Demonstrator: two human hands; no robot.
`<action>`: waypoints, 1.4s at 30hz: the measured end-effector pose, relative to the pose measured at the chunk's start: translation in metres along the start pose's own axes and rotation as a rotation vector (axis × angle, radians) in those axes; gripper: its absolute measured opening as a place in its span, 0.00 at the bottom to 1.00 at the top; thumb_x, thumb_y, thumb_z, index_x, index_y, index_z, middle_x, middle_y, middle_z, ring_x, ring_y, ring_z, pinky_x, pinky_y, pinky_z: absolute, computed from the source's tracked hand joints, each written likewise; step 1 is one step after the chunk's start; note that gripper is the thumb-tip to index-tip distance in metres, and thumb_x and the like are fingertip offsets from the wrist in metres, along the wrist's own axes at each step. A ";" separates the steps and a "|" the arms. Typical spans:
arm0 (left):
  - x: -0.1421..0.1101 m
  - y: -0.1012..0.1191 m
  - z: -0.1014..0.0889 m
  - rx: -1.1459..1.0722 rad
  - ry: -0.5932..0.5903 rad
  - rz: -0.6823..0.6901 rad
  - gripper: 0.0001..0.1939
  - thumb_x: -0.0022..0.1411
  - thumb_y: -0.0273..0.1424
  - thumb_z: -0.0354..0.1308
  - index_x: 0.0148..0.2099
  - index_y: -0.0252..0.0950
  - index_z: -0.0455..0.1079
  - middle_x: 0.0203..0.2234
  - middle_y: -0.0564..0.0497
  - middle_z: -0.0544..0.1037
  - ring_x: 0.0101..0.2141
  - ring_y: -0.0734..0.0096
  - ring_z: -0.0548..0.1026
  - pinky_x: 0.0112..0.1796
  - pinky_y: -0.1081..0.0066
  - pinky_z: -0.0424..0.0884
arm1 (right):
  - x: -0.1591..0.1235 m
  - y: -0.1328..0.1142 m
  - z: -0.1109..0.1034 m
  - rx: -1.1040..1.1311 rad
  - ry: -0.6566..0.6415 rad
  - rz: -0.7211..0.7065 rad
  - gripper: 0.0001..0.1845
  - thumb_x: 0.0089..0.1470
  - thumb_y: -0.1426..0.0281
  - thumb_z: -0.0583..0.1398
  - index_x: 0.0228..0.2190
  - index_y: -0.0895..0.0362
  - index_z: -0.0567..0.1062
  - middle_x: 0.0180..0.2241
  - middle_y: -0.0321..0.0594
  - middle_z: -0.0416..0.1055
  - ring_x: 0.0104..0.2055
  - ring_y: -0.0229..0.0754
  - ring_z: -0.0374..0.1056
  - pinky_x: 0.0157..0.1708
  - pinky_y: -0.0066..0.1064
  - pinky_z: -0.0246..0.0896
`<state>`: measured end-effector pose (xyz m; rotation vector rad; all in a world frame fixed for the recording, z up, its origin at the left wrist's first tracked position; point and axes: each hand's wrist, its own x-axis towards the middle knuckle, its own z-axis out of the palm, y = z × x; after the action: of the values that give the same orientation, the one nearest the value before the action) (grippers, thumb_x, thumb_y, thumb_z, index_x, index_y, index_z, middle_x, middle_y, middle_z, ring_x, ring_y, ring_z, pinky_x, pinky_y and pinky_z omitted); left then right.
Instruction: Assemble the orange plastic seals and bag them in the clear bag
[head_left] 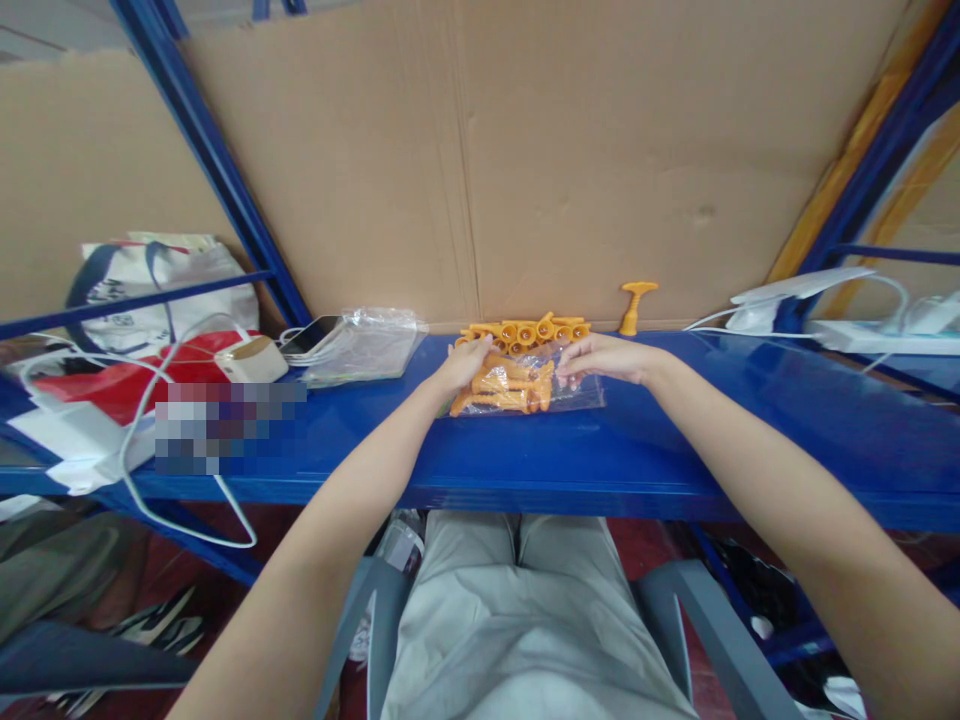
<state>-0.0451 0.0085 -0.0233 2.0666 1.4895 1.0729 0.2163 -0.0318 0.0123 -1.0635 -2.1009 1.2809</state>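
A clear plastic bag point(574, 394) with several orange T-shaped plastic pieces point(506, 400) in it lies on the blue shelf in front of me. My left hand point(469, 366) grips the bag's left end, its thumb on top and its other fingers mostly hidden. At the opposite end, my right hand point(589, 358) has its fingers curled on the film, pinching it. Just behind the bag is a stacked heap of loose orange pieces point(526, 332), their round hollow ends facing me. One more orange piece point(634, 308) stands upright to the right, against the cardboard.
Flat clear plastic bags point(367, 345) and a phone point(315, 338) lie left on the blue shelf point(675, 440). Further left are white cables, a white charger point(251, 358) and a cloth bag point(169, 290). A power strip point(885, 335) sits right. Cardboard point(600, 150) closes the back.
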 end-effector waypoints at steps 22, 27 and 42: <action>-0.003 0.002 0.001 0.208 -0.076 0.039 0.29 0.71 0.42 0.38 0.44 0.33 0.78 0.48 0.42 0.81 0.53 0.56 0.74 0.57 0.65 0.65 | 0.006 0.011 -0.008 0.119 0.183 0.049 0.06 0.45 0.74 0.62 0.21 0.59 0.79 0.25 0.48 0.77 0.32 0.44 0.74 0.38 0.33 0.72; -0.002 0.001 0.002 0.153 -0.071 0.025 0.27 0.71 0.41 0.40 0.42 0.33 0.78 0.47 0.41 0.81 0.54 0.54 0.74 0.58 0.63 0.63 | 0.006 0.010 -0.006 0.176 0.189 0.060 0.05 0.45 0.76 0.61 0.22 0.59 0.78 0.26 0.47 0.77 0.32 0.42 0.73 0.39 0.32 0.73; -0.005 0.003 0.005 0.070 -0.057 0.000 0.26 0.70 0.41 0.41 0.42 0.33 0.79 0.48 0.42 0.81 0.54 0.56 0.74 0.59 0.65 0.63 | 0.011 0.028 -0.016 0.383 0.219 0.258 0.05 0.53 0.81 0.59 0.29 0.61 0.75 0.23 0.43 0.75 0.25 0.36 0.72 0.30 0.25 0.73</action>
<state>-0.0400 0.0034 -0.0260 2.1259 1.5195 0.9666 0.2315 -0.0069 -0.0049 -1.2585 -1.5162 1.5314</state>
